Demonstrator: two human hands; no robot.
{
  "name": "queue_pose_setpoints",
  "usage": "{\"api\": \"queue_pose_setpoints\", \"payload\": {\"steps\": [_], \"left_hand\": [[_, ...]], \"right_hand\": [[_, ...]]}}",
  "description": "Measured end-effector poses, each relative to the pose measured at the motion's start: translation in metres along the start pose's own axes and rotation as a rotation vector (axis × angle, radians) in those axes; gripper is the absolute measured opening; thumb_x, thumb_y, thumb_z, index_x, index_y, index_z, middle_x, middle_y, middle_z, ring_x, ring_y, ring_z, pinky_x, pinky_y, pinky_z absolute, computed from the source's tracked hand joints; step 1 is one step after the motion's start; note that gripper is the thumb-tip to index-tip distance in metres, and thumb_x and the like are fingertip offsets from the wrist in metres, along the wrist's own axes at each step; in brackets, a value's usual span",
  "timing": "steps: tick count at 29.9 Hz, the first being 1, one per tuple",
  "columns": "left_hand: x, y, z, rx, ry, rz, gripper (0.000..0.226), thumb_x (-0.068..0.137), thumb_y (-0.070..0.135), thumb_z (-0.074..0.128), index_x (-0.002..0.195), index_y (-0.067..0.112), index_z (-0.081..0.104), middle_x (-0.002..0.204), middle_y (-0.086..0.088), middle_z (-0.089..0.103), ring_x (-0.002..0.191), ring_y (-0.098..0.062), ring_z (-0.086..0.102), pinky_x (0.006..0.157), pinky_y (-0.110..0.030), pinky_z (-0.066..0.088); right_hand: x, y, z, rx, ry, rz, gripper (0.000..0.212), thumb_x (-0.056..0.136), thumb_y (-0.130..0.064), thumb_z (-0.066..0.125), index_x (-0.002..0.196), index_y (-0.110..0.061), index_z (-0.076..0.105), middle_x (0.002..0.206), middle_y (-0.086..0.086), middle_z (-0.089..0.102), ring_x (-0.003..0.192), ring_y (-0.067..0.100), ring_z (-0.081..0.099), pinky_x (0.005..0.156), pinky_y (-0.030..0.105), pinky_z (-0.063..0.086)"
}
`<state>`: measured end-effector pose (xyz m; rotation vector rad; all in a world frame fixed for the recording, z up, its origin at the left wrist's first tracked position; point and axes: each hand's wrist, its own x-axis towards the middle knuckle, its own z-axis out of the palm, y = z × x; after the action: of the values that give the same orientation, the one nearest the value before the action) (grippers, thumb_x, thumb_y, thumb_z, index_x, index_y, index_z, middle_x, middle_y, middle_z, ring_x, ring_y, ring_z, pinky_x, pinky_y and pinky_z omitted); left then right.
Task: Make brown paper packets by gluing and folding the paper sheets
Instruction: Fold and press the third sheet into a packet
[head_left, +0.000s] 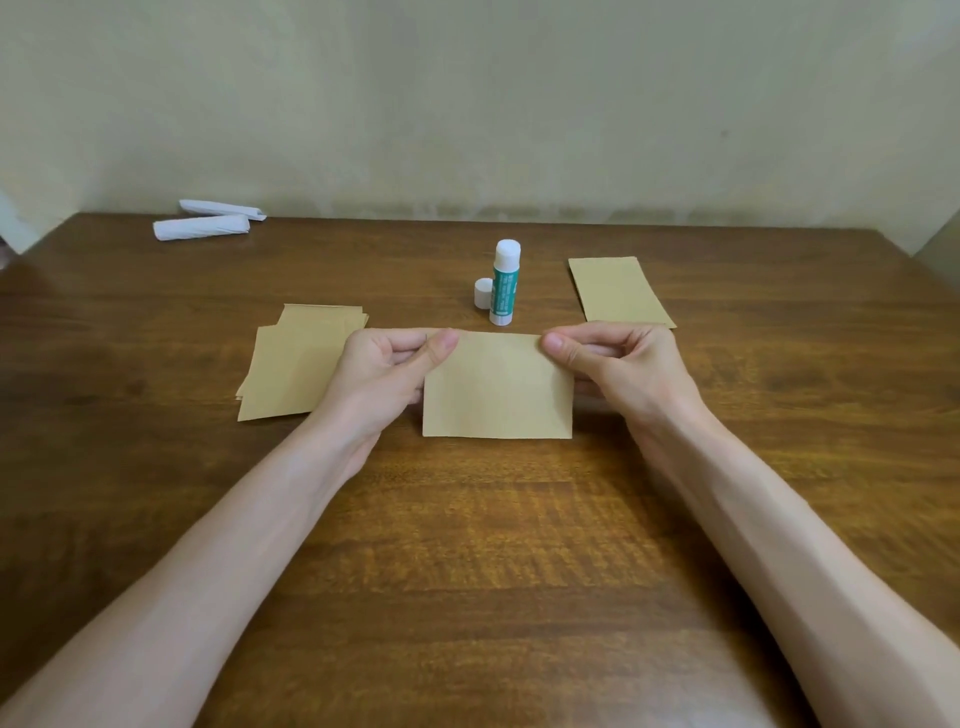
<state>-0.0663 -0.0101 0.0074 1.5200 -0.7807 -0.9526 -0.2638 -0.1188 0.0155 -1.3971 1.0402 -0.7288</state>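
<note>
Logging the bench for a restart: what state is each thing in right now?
Glue stick: upright, uncapped.
Cap: off, standing beside it.
Brown paper sheet: pinched at both top corners.
Stack of brown sheets: lying flat, slightly fanned.
Separate brown paper piece: lying flat.
White paper rolls: lying on their sides.

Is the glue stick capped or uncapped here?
Uncapped. The glue stick stands upright with white glue exposed; its cap sits on the table beside it.
</note>
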Motion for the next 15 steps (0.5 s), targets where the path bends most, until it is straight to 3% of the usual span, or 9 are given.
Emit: {"api": "queue_pose_setpoints", "payload": {"steps": [2, 6, 11, 15], "left_hand": [[0.0, 0.001, -0.001, 0.022, -0.03, 0.013, 0.025, 0.102, 0.027, 0.062, 0.123, 0.018, 0.074, 0.105, 0.003, 0.08, 0.1, -0.01, 0.076, 0.087, -0.026, 0.061], [0.001, 0.002, -0.001, 0.013, -0.028, 0.021, 0.022, 0.1, 0.031, 0.063, 0.118, 0.025, 0.075, 0.106, 0.005, 0.08, 0.103, -0.009, 0.075, 0.088, -0.028, 0.059], [-0.002, 0.004, 0.003, -0.021, -0.07, -0.014, 0.031, 0.081, 0.036, 0.08, 0.109, 0.023, 0.078, 0.1, 0.007, 0.081, 0.095, -0.004, 0.075, 0.083, -0.025, 0.059], [-0.002, -0.002, 0.004, -0.011, -0.03, 0.008, 0.021, 0.084, 0.025, 0.083, 0.101, 0.012, 0.079, 0.099, -0.001, 0.081, 0.098, -0.012, 0.077, 0.094, -0.038, 0.059]], "right_hand": [[0.0, 0.0, 0.0, 0.006, 0.017, -0.007, 0.011, 0.088, -0.024, 0.085, 0.098, -0.018, 0.085, 0.09, 0.001, 0.082, 0.098, 0.02, 0.078, 0.094, 0.049, 0.063], [0.001, 0.003, 0.002, 0.03, 0.034, -0.033, 0.012, 0.089, -0.027, 0.084, 0.098, -0.02, 0.085, 0.091, 0.0, 0.082, 0.099, 0.018, 0.078, 0.095, 0.048, 0.062], [-0.003, 0.007, 0.009, 0.037, -0.033, -0.079, 0.016, 0.091, -0.03, 0.082, 0.104, -0.02, 0.083, 0.095, 0.001, 0.082, 0.099, 0.015, 0.077, 0.095, 0.044, 0.061], [-0.007, 0.007, 0.016, 0.207, -0.142, -0.023, 0.024, 0.089, -0.029, 0.083, 0.111, -0.02, 0.082, 0.109, 0.004, 0.081, 0.11, 0.022, 0.076, 0.092, 0.039, 0.06]]}}
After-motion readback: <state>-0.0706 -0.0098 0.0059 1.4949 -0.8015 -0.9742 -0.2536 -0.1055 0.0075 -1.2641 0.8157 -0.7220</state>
